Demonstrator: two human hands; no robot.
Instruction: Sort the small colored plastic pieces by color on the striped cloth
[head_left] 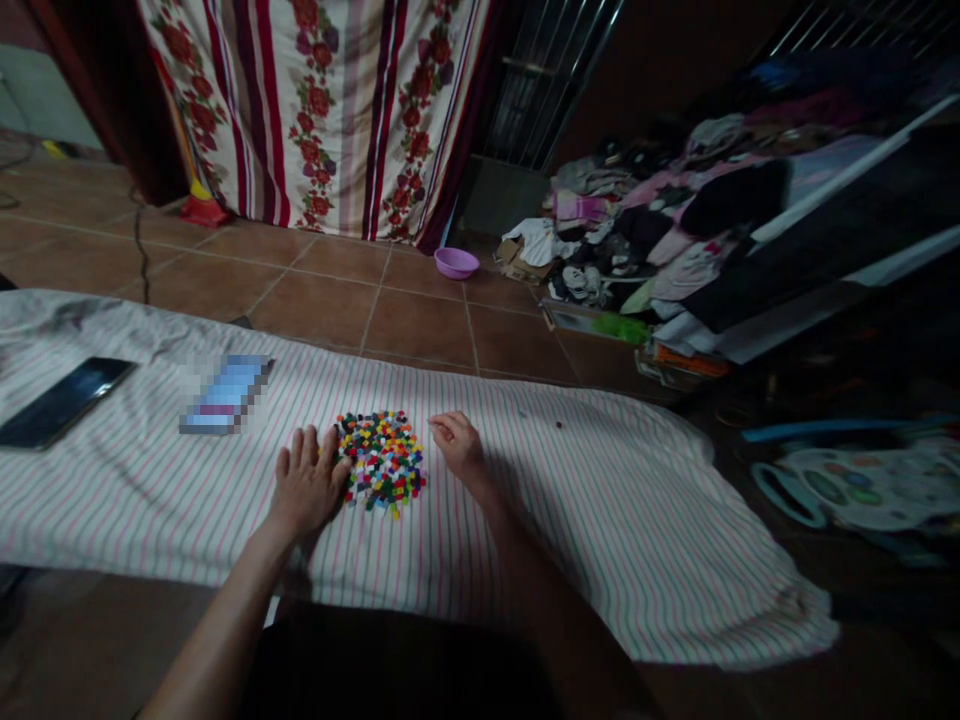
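A loose pile of small coloured pieces [384, 460], like beads or tiny blocks, is spread on a striped cloth [615, 520]. My left hand [309, 478] lies flat at the pile's left edge, fingers spread, its thumb side touching the pieces. Just right of the pile, my right hand [459, 443] is closed, thumb and fingertips pinched together. Whatever that pinch may hold is too small to make out. One dark piece [559, 425] lies apart on the cloth, farther right.
A dark tablet or phone [66, 402] and a phone with a lit, blurred screen [227, 395] lie left on the cloth. Beyond are a tiled floor, a purple basin [456, 263], a floral curtain [315, 110] and a clothes heap [637, 220].
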